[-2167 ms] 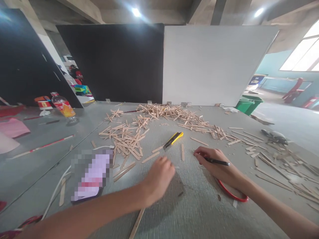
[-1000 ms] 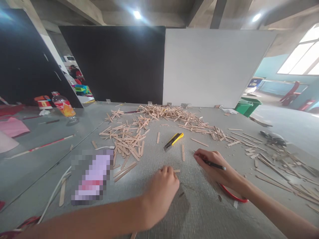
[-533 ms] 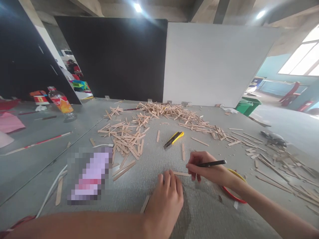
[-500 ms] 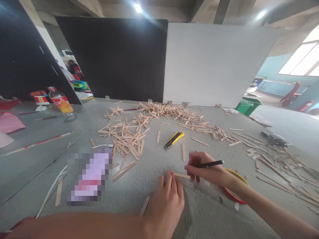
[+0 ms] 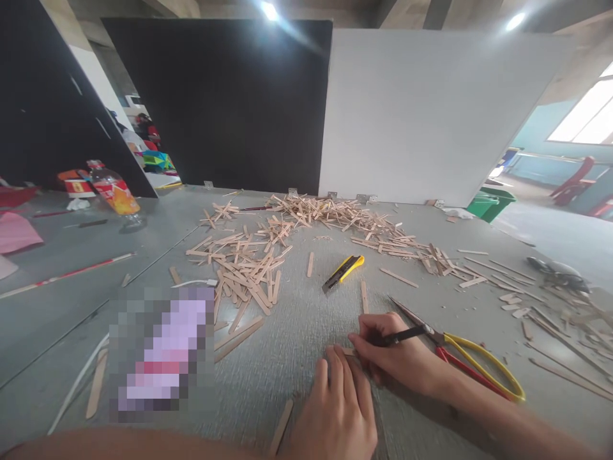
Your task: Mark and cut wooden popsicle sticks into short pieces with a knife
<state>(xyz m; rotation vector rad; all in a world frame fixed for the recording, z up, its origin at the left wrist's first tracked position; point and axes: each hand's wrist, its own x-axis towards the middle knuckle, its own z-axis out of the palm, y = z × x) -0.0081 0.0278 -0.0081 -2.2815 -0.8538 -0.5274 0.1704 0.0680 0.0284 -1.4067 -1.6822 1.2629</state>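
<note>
My right hand (image 5: 395, 351) is closed round a black pen (image 5: 406, 334), its tip hidden behind the fingers. Flat on the grey table, my left hand (image 5: 340, 402) presses its fingertips at a small wooden stick (image 5: 349, 352), mostly covered by both hands. Behind my right hand another stick (image 5: 364, 297) lies on the table. A yellow and black cutter knife (image 5: 343, 273) rests further back. Scissors with yellow and red handles (image 5: 472, 364) lie to the right, partly under my right forearm.
Heaps of wooden sticks (image 5: 249, 271) spread across the middle and back. More sticks and scraps (image 5: 575, 332) lie at the right. A bottle (image 5: 113, 191) and a pixelated purple object (image 5: 167, 348) are at the left; black and white boards (image 5: 407, 115) stand behind.
Both hands have shifted slightly down and to the right in view, closer together. The scissors, mostly hidden before, now show more. The camera view has shifted a little.
</note>
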